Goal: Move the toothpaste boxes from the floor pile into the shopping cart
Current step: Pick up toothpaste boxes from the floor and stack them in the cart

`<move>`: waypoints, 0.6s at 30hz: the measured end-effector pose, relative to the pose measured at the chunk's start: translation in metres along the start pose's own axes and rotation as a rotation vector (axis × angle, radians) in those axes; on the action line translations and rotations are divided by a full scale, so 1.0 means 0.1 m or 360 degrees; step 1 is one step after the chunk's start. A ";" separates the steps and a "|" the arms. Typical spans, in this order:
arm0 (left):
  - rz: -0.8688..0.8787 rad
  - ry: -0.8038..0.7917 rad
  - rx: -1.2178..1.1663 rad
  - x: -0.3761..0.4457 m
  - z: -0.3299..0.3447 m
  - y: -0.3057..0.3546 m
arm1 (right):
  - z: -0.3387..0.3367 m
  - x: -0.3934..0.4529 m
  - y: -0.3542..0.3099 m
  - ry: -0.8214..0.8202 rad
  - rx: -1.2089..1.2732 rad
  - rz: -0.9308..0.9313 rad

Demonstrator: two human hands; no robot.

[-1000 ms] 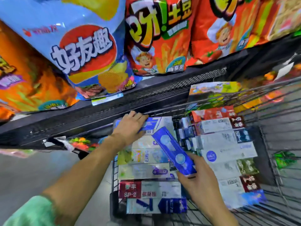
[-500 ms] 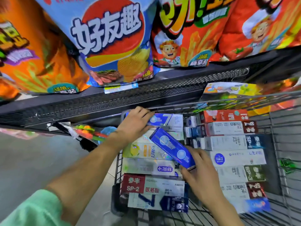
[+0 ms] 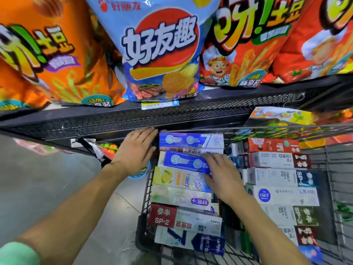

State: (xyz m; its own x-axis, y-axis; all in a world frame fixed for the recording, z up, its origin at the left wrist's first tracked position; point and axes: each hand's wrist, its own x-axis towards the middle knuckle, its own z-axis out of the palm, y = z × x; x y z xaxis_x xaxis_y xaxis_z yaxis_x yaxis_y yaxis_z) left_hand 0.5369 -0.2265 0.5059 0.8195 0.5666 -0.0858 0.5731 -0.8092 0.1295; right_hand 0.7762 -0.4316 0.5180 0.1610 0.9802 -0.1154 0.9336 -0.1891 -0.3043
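- Toothpaste boxes are lying in two stacked columns inside the shopping cart [image 3: 146,190]; seven are showing in the left column and about seven in the right, though further edges between the columns are too hidden to count.
- Left hand [image 3: 134,153] is resting flat, fingers straight, against the left end of the top boxes, gripping nothing.
- Right hand [image 3: 222,175] is lying palm down, fingers extended, pressing on the right end of the blue toothpaste box [image 3: 184,162], which is sitting slightly tilted on the left column.
- Four snack bags are standing on the shelf [image 3: 172,115] above: orange bag [image 3: 47,54], light-blue bag [image 3: 158,50], two red ones.
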 end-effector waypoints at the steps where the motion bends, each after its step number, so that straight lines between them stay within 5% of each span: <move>1: -0.0011 -0.0034 -0.0006 -0.03 -0.01 -0.02 | 0.03 0.10 0.00 -0.0024 -0.0047 -0.0013; 8: 0.0022 -0.0189 -0.0016 -0.08 0.03 0.03 | 0.21 0.36 -0.11 0.0003 -0.0386 0.0003; 18: 0.0008 -0.0307 0.0051 -0.25 -0.20 0.10 | -0.11 0.26 -0.46 -0.0067 -0.0287 0.0186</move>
State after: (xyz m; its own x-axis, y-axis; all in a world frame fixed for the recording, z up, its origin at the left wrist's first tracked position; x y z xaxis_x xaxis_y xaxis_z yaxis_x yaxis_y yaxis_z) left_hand 0.5225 -0.2454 0.5294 0.8059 0.5249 -0.2736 0.5665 -0.8181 0.0992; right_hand 0.7409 -0.3964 0.5394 0.2615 0.9482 -0.1804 0.9521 -0.2840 -0.1130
